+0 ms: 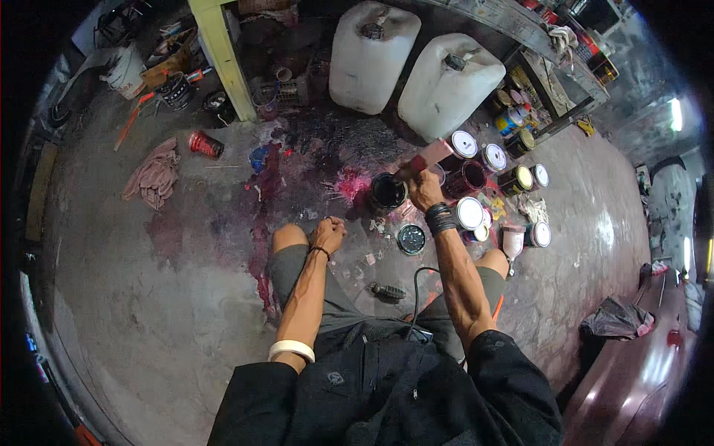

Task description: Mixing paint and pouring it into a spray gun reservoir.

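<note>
The pink container (434,154) is in the right hand (426,191), above the floor and close to the upper right edge of an open can (385,211). It looks boxy, with straight edges and flat sides: pale dusty pink along the upper right part, deep wine red on the face nearer the hand, and a darker, brownish end toward the can. It is tilted, slanting down to the left, with that lower end near the can's rim. The lower end is small and dim here, so it is hard to say whether it touches the rim or anything runs from it. The right hand's grip is closed around the container from below, the wrist circled by black bands (440,218).

The left hand (328,234) is by the left knee, its grip narrow, the fingers curled in on themselves.

The open can stands upright on the stained floor (134,245), dark and glossy inside. Just below it lies a round black lid (410,239) flecked with pale spots. A bright pink splash (349,186) marks the floor to the can's left. To the right stand a dark red open can (468,177) and several white-topped cans (469,213), with a spray gun (513,241) bearing a pink cup near the right knee.
</note>
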{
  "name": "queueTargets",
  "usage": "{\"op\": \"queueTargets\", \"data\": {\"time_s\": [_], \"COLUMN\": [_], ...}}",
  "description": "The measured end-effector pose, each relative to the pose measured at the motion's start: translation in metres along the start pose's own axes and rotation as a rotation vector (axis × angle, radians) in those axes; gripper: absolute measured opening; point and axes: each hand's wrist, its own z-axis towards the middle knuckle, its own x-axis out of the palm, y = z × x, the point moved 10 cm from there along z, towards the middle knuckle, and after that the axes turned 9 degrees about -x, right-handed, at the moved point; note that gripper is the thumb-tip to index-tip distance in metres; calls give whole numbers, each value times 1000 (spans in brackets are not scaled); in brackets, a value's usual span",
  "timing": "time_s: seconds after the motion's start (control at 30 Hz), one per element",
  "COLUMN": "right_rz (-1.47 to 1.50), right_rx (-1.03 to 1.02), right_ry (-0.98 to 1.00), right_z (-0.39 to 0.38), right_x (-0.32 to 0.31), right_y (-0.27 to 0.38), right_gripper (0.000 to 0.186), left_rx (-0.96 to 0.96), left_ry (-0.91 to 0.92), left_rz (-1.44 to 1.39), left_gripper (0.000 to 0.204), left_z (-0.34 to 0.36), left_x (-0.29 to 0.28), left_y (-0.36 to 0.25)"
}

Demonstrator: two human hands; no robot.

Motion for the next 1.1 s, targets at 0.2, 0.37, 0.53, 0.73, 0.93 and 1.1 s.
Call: {"op": "queueTargets", "data": {"time_s": [0.2,0.37,0.53,0.73,0.93,1.1], "right_rz": [162,160,-96,229,-5,15], "right_rx": [96,124,29,12,59,192], "right_ry": [51,59,29,27,45,267], "right_z": [-3,-4,0,-2,8,0], "right_x": [-5,-20,6,-12,-10,-6], "right_y": [2,13,2,3,23,14], "right_gripper": [20,20,15,18,19,26], "left_rx": [0,-30,-15,16,67,43], "left_ry": [10,0,12,-9,-33,-23], "left_rz": [-19,-98,-69,-39,60,10], "left_gripper": [20,22,20,20,21,22], "left_z": [9,10,4,1,0,3], "left_x": [5,7,5,-1,1,1], "left_y": [9,14,4,-1,-7,-2]}}
